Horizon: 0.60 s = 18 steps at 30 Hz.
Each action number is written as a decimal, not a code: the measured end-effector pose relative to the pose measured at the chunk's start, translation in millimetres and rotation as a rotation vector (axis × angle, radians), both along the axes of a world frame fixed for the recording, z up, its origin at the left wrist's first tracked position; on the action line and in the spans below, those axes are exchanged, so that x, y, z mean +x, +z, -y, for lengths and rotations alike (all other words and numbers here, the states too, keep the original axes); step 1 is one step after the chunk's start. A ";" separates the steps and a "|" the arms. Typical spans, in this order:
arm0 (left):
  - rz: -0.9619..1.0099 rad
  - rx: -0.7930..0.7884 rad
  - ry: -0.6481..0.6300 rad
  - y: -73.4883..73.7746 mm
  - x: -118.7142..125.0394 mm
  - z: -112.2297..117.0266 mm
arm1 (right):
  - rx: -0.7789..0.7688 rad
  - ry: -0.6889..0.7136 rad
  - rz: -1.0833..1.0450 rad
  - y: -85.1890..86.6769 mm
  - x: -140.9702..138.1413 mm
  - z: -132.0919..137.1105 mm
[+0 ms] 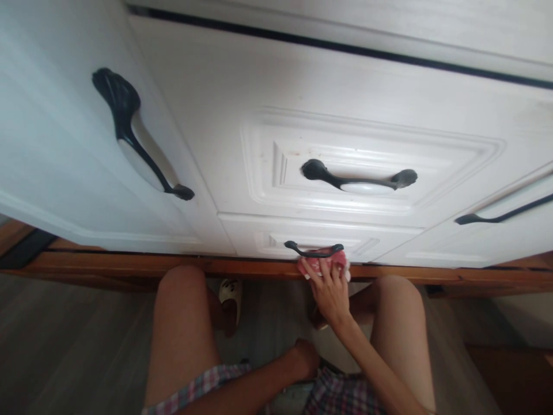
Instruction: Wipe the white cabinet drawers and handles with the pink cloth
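Right hand (330,291) is stretched forward between the knees, fingers curled down over a pink cloth (322,264) and pressing it against the lowest drawer front (380,246), with the cloth right at the fingertips and bunched just under the small black handle (314,251). That handle runs left to right, and the cloth sits below its right half, above the wooden base rail (129,264). The left hand (307,357) rests closed in the lap (whether it holds anything, I cannot tell), well back from the cloth, so the right is plainly the nearer one.
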<state>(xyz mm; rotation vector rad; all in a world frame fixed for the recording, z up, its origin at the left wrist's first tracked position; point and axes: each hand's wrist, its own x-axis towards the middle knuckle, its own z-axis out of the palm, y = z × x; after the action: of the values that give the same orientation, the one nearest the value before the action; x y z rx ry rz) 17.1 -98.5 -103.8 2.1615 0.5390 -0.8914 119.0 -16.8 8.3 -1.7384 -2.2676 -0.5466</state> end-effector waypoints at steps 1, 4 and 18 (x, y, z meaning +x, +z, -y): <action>-0.001 0.001 -0.012 -0.6 1.4 0.8 | 0.029 -0.055 0.007 2.1 10.7 2.3; 0.009 -0.006 -0.037 -2.4 5.7 3.2 | 0.130 -0.119 -0.014 9.4 37.1 1.5; 0.131 0.118 0.140 -11.0 4.7 8.3 | 0.315 -0.167 -0.395 29.5 65.3 -18.4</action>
<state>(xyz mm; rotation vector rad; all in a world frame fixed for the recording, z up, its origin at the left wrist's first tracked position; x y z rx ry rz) 21.9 -106.8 -114.7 2.2380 0.6822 -0.6525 184.2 1.7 37.7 -1.7045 -1.6828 -0.5057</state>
